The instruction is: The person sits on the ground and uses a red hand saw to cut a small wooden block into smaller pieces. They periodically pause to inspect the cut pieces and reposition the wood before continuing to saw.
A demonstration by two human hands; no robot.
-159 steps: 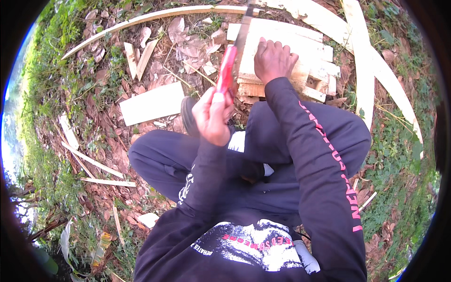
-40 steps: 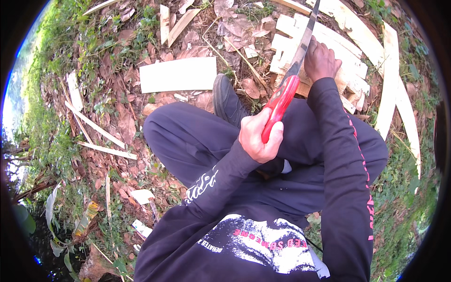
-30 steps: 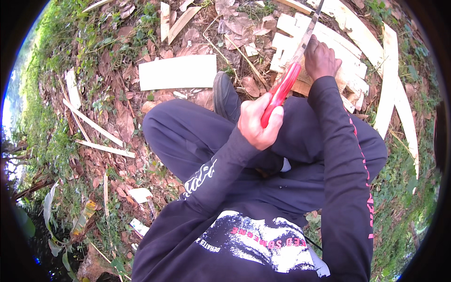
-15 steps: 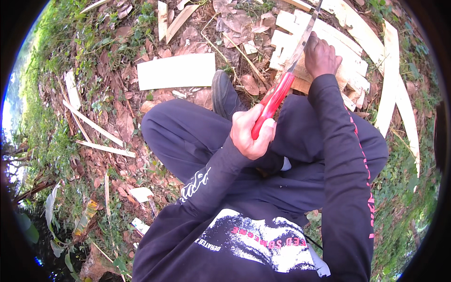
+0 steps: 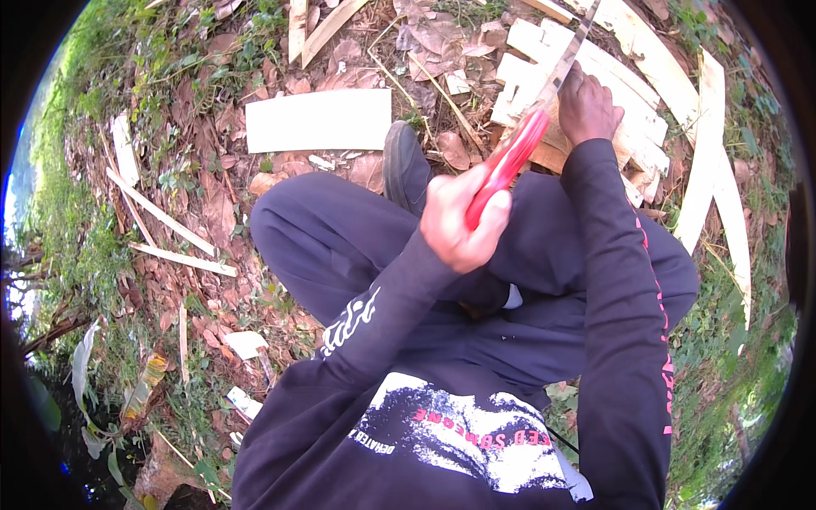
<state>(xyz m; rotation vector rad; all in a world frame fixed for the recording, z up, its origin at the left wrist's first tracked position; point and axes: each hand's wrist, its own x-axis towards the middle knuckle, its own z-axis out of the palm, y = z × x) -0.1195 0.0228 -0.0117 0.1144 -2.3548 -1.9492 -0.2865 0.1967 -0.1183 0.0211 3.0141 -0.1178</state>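
My left hand (image 5: pixel 466 223) is wrapped round the red handle of a saw (image 5: pixel 517 157). The handle is slightly blurred, and its narrow grey blade points up and to the right, seen nearly edge-on. Beneath the blade lies a rough stack of pale wooden boards (image 5: pixel 625 85), in front of my right knee. My right hand (image 5: pixel 588 109) rests on that stack close beside the blade, its fingers curled down on a board; the fingertips are partly hidden.
A flat pale board (image 5: pixel 319 121) lies left of my shoe (image 5: pixel 404 166). Long wooden strips (image 5: pixel 712 144) cross at the right. Thin strips (image 5: pixel 161 212) and a white scrap (image 5: pixel 246 344) are scattered leftward among dry leaves and grass. My crossed legs (image 5: pixel 340 242) take up the middle.
My left hand has shifted slightly up and to the right with the saw. My right hand stays on the boards. The whole view has moved a little.
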